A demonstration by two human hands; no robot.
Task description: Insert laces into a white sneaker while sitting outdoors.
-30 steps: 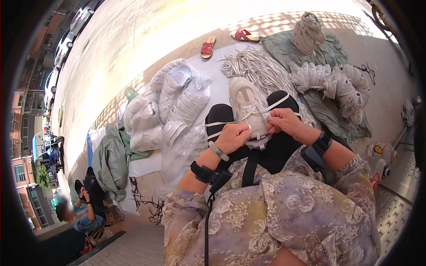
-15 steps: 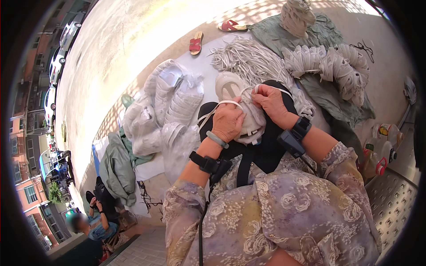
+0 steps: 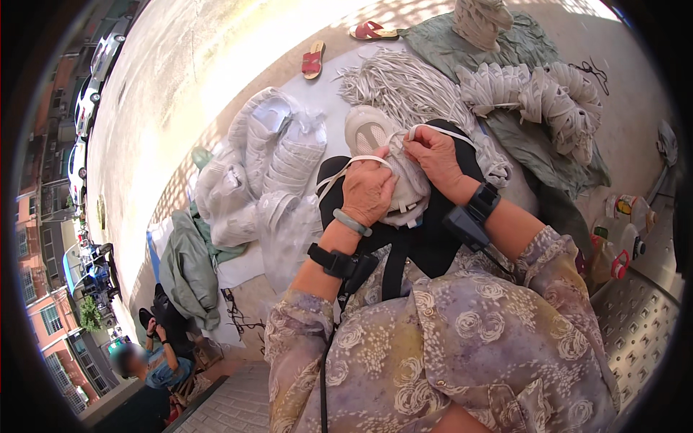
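Note:
A white sneaker [image 3: 366, 130] with a mesh toe rests between my thighs, toe pointing away from me. My left hand [image 3: 368, 191] lies over its left side, fingers curled, with a white shoelace [image 3: 330, 180] running across them and trailing over my left thigh. On the right side of the lacing, my right hand [image 3: 435, 160] is closed in a pinch on the lace, close to the eyelets. Another stretch of lace passes above that hand over my right thigh. My fingers partly cover the tongue and eyelets.
A heap of loose white laces [image 3: 401, 83] lies beyond the shoe. Plastic-wrapped stacks of pale shoes [image 3: 292, 155] stand to the left, and bundled shoe parts [image 3: 530, 94] to the right. Red sandals [image 3: 313, 60], plastic bottles [image 3: 612, 256] and a seated person [image 3: 155, 361] are around.
The view has shifted slightly. My left hand sits a little lower against the shoe, and my right fingers have moved slightly at the lace. Both hands keep their hold.

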